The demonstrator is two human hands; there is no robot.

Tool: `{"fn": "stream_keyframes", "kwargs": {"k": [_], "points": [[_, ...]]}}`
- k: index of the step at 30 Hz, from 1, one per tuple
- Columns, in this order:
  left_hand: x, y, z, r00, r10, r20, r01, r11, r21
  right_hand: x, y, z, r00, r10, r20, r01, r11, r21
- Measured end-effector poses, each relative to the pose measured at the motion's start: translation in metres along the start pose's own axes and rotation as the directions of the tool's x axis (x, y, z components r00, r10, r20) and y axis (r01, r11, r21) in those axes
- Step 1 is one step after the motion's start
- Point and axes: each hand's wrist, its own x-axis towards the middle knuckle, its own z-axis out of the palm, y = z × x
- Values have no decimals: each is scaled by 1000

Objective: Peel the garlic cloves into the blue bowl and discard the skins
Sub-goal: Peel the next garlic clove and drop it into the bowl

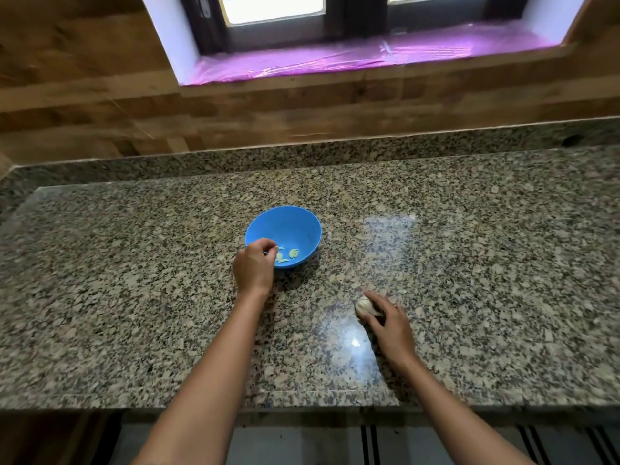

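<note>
Barely into it: few cloves (293, 253) in blue bowl (288, 226), right hand (389, 325) gripping garlic bulb (363, 305), left hand (255, 266) curled at rim, can't tell if holding anything.

Daylight comes from the window (273, 8) at the top, its panes blown out to near white, and the plastic-covered sill (369, 55) below glows magenta. The wood wall (84, 95) is dim and brown. The polished granite counter (134, 297) carries two pale patches of glare, one right of the blue bowl (288, 226) and a brighter one nearer the camera with a pinpoint highlight. The bowl casts a soft dark shadow on its near side. The garlic bulb (364, 305) looks washed out, with little detail. The wide-angle lens bows the counter's edges, and the outer margins smear into blur.
</note>
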Motion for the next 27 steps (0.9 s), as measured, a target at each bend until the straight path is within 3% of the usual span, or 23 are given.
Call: {"fn": "stream_keyframes", "kwargs": {"k": [3, 6, 9, 11, 13, 15, 17, 20, 22, 25, 27], "points": [[15, 1, 7, 989, -116, 92, 109, 990, 85, -1, 2, -2, 1000, -2, 19, 0, 995, 97], [5, 4, 0, 987, -159, -14, 157, 983, -90, -2, 3, -3, 1000, 28, 2, -27, 978, 208], [-33, 12, -4, 987, -121, -101, 85, 948, -308, -5, -4, -3, 996, 48, -73, -25, 959, 283], [-71, 19, 6, 997, -69, 44, 81, 909, -408, -9, -7, -2, 992, 63, -107, -20, 933, 360], [-100, 24, 26, 955, -59, 290, 193, 867, -459, -12, -9, 0, 990, 74, -118, -17, 906, 423], [-115, 31, 43, 852, -111, 511, 402, 763, -506, -14, -7, 2, 993, 57, -106, -8, 913, 409], [-122, 41, 52, 755, -169, 633, 585, 609, -535, -13, -4, 2, 997, 39, -63, -9, 911, 413], [-126, 52, 50, 726, -184, 662, 646, 512, -566, -10, -7, -2, 999, 36, -3, -30, 854, 520], [-125, 54, 44, 692, -191, 696, 704, 394, -591, -7, -13, -6, 997, 67, 27, -68, 760, 646], [-120, 53, 39, 642, -176, 746, 764, 231, -602, -4, -21, -12, 969, 190, 157, -237, 548, 802], [-118, 53, 37, 640, -132, 757, 766, 189, -615, -1, -22, -16, 932, 192, 309, -362, 550, 752]]}}
